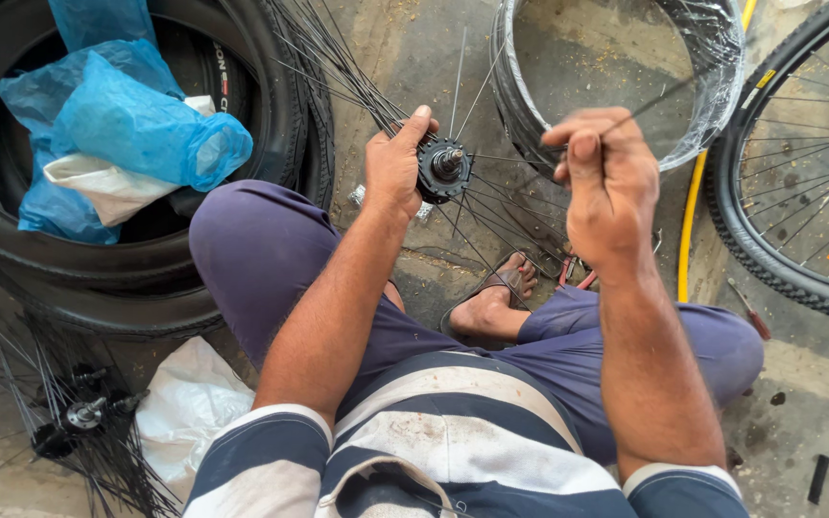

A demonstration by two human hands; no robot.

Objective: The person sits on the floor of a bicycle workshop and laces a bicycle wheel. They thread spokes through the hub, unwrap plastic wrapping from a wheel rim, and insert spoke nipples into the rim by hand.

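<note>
Hub (pixel 444 169) between both hands, tyres (pixel 146 259) left, wheel (pixel 798 182) right

Bright, even daylight, soft and diffuse, with no hard shadows on the concrete floor (pixel 414 48). Faint shade under the knees and inside the stacked tyres (pixel 146 259). Mild glare on the plastic-wrapped rim (pixel 712 96) and on the blue plastic bag (pixel 136 125). Sharp focus across the middle. Slight motion blur on the right hand (pixel 606 182). Wide-angle bending toward the edges.
</note>
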